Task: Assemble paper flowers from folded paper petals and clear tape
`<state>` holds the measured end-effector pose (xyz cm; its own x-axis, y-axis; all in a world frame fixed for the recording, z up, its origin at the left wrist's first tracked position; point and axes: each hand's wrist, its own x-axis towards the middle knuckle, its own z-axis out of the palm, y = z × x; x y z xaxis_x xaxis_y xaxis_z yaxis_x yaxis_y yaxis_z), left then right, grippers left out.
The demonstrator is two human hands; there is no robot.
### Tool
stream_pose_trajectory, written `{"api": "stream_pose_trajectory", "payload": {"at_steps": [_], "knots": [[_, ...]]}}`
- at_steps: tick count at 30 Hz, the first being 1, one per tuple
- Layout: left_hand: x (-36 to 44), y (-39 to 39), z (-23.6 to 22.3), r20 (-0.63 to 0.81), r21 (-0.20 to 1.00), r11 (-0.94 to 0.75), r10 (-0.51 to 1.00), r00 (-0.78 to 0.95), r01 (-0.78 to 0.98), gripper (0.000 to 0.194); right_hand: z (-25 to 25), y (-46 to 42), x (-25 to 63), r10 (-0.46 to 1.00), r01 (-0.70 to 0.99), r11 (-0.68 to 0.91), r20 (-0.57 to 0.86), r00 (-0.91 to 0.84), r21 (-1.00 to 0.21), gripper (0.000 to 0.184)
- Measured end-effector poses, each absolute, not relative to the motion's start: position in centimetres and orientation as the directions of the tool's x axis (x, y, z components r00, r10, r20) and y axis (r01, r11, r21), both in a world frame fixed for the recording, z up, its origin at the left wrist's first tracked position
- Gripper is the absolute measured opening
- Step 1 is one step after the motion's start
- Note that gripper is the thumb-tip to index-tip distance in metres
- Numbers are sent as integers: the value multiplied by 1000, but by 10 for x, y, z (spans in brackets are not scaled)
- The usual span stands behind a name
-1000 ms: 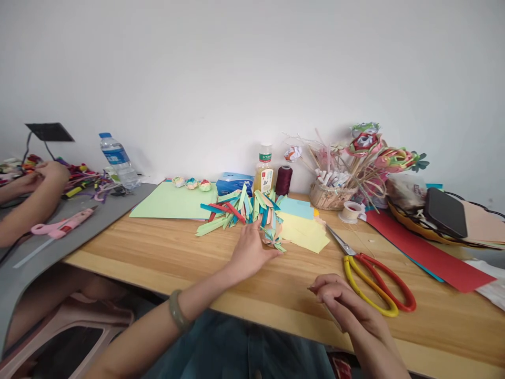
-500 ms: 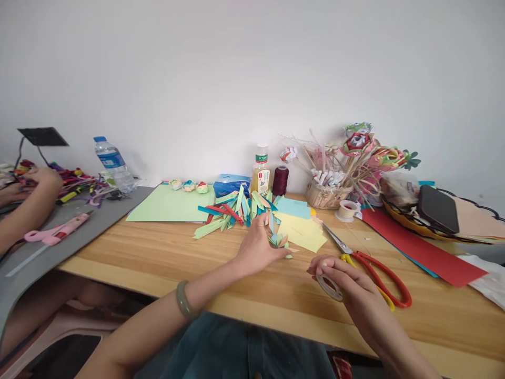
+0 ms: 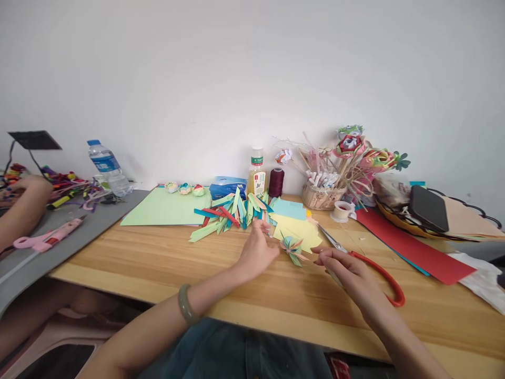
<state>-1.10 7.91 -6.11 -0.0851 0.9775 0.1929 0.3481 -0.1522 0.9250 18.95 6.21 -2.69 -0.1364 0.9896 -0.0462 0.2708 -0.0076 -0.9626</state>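
Note:
A small burst of folded paper strips [image 3: 292, 248] in blue, green and peach is between my hands, beside my left thumb. My left hand [image 3: 257, 248] has its thumb apart from curved fingers; whether the thumb touches the burst is hard to tell. To the right, my right hand [image 3: 344, 269] has its fingertips pinched together, near the burst's right-hand strips. A thin whitish ring, like a roll of tape, shows only as an edge [image 3: 334, 277] under those fingers. Behind my left hand lies a pile of colored paper strips [image 3: 236, 211].
Yellow sheets [image 3: 295, 229] lie behind the burst. Scissors [image 3: 384, 273] are partly under my right hand. A thread spool [image 3: 342, 210], a flower basket [image 3: 324, 198] and bottles stand farther back. At left, another person's arm [image 3: 23, 210] reaches over a grey table with a pink glue gun [image 3: 49, 238].
The paper burst has shifted right, out from between my left thumb and fingers, and turned. My right hand has moved up and closer to it. The whitish ring has tilted edge-on.

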Motion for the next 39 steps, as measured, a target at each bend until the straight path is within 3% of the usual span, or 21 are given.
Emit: {"api": "stream_pose_trajectory", "payload": {"at_steps": [8,12,16,25,31,35,39], "knots": [[1,75,-59,113,993,-117,987,113,29,29,-27,63,176,954,199,-14,-72,-291,-980,26],[-6,73,-53,109,988,-91,982,152,-123,35,-29,56,173,948,150,-13,-60,-312,-989,30],[-13,63,-42,149,968,-110,976,160,-226,45,-22,44,170,957,146,54,10,-289,-988,30],[-11,42,-18,201,831,-74,964,175,-551,34,-8,22,163,923,68,223,188,-336,-973,24],[-9,37,-17,45,813,75,981,191,-577,19,-7,22,162,936,-132,46,89,-340,-990,24],[-11,36,-19,-26,717,243,946,324,-653,30,0,24,159,953,-266,-53,31,-302,-962,21],[-12,32,-19,-18,763,226,944,329,-606,45,3,27,158,961,-322,-99,-6,-277,-942,20]]}}
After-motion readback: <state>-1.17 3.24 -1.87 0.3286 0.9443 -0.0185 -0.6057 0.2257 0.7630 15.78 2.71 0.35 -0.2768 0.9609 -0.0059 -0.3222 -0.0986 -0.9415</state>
